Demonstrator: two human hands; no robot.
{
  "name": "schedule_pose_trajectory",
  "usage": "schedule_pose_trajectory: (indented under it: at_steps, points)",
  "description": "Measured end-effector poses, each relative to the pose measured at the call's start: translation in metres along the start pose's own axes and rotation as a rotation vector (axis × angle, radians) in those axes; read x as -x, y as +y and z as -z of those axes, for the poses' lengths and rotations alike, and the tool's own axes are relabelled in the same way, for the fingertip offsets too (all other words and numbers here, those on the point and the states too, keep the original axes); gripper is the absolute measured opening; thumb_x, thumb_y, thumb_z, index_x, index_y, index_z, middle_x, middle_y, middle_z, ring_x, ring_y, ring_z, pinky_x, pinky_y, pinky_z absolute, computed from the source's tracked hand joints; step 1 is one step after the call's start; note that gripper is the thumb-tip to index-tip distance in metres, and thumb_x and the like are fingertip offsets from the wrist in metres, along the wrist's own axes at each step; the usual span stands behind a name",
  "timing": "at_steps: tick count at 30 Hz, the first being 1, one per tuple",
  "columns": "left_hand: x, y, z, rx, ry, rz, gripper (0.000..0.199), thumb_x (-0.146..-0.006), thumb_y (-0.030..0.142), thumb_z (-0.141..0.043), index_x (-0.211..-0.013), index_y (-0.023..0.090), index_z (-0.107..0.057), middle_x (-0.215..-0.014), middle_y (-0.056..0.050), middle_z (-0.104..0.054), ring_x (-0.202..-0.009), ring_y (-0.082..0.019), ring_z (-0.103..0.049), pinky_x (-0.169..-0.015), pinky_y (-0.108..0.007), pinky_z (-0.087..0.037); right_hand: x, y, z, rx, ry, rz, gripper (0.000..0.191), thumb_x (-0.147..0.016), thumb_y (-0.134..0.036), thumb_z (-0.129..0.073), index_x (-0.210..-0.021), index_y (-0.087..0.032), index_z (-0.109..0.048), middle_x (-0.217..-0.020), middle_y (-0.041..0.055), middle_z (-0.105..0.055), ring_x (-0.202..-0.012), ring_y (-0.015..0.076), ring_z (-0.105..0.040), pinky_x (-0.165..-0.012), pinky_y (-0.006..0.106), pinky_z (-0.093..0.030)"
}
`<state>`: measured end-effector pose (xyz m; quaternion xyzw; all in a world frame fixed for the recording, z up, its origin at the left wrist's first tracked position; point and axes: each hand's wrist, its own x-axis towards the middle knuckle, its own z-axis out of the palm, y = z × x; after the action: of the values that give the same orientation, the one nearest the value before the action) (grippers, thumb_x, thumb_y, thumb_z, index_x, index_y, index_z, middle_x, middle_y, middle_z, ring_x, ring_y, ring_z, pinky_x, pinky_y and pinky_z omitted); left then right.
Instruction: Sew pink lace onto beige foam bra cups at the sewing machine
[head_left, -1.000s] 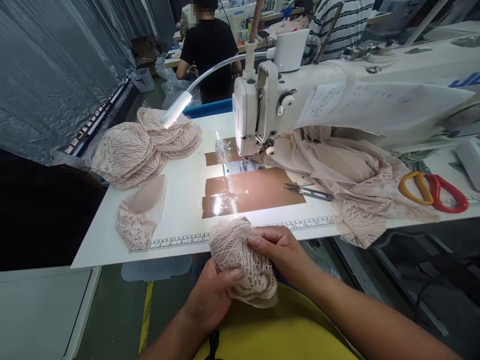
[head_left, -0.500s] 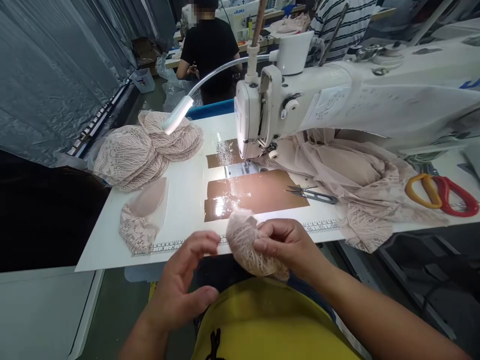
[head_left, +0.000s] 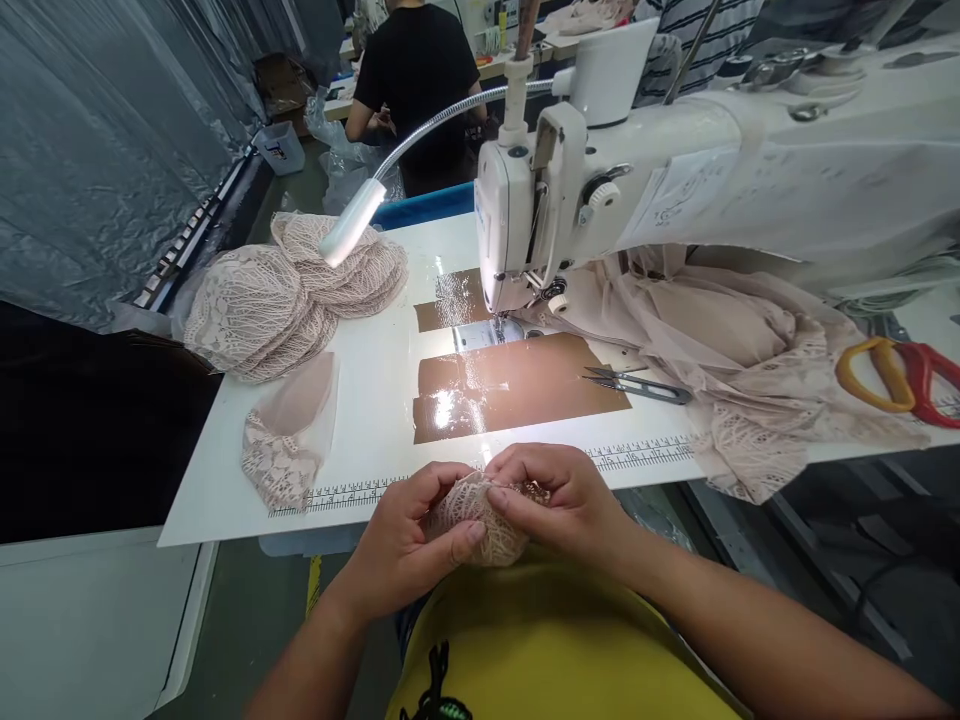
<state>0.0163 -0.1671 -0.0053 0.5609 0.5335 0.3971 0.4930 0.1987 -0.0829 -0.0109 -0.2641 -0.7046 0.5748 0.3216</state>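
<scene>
A beige lace piece (head_left: 484,520) is held over the lap at the table's front edge. My left hand (head_left: 416,540) grips its left side, thumb in front and fingers behind. On its upper right, my right hand (head_left: 559,500) pinches the lace between thumb and fingers. Beyond the hands, the sewing machine (head_left: 506,220) stands over its metal plate and brown tape (head_left: 517,385). Thread snips (head_left: 637,385) lie on the tape's right end. One separate lace cup (head_left: 289,435) rests at the left front of the table.
Stacked lace cups (head_left: 251,305) sit at the back left under a lamp (head_left: 352,222). Gathered beige fabric (head_left: 727,320) and red-and-yellow scissors (head_left: 892,378) lie right. A person in black (head_left: 420,90) sits beyond the table (head_left: 367,400).
My left hand has moved right and closed on the lace piece. The piece has turned and now sits between both hands. The view has shifted slightly.
</scene>
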Motion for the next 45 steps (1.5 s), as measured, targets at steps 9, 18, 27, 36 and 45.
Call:
schedule_pose_trajectory:
  at_steps: [9,18,27,36,45]
  points:
    - [-0.014,0.008,0.011,-0.155,0.022,-0.021,0.017,-0.083,0.025,-0.062,-0.099,0.02,-0.062,-0.085,0.0,-0.063,-0.074,-0.012,-0.056,-0.069,-0.022,-0.045,-0.012,0.003,-0.002,0.061,-0.002,-0.146,0.013,-0.078,-0.023,-0.058,-0.067,-0.016,-0.059,-0.065,0.0005,-0.063,-0.057,0.0113,-0.054,-0.052,0.021,-0.041]
    - [-0.031,0.003,0.015,0.064,-0.02,0.087,0.019,-0.088,0.032,-0.054,-0.083,0.015,-0.061,-0.071,0.001,-0.052,-0.065,-0.01,-0.046,-0.061,-0.022,-0.038,-0.027,0.004,0.012,0.032,-0.028,-0.164,0.016,-0.082,-0.032,-0.059,-0.079,-0.016,-0.063,-0.064,-0.0021,-0.058,-0.056,0.0088,-0.049,-0.051,0.02,-0.038]
    - [-0.048,0.008,0.016,0.218,-0.092,0.092,0.02,-0.084,0.035,-0.058,-0.082,0.015,-0.057,-0.078,-0.002,-0.054,-0.071,-0.013,-0.049,-0.066,-0.023,-0.04,-0.046,-0.008,0.027,0.009,-0.175,-0.204,0.022,-0.084,-0.033,-0.057,-0.072,-0.015,-0.061,-0.062,-0.0026,-0.052,-0.056,0.0083,-0.043,-0.051,0.02,-0.034]
    - [-0.063,0.006,0.004,0.621,0.019,0.263,0.024,-0.076,0.032,-0.069,-0.07,0.012,-0.057,-0.062,0.001,-0.053,-0.056,-0.008,-0.047,-0.055,-0.02,-0.039,-0.058,-0.009,0.032,-0.216,-0.174,-0.291,0.025,-0.079,-0.038,-0.064,-0.071,-0.014,-0.06,-0.063,-0.0027,-0.051,-0.056,0.0079,-0.043,-0.051,0.02,-0.035]
    - [-0.067,0.03,0.076,0.163,0.701,0.038,0.012,-0.078,0.031,-0.063,-0.083,0.02,-0.063,-0.065,0.003,-0.06,-0.055,-0.012,-0.052,-0.052,-0.024,-0.041,-0.059,-0.009,0.084,0.073,0.047,-0.27,0.023,-0.081,-0.037,-0.058,-0.089,-0.017,-0.065,-0.085,0.0042,-0.067,-0.077,0.0161,-0.06,-0.068,0.028,-0.047]
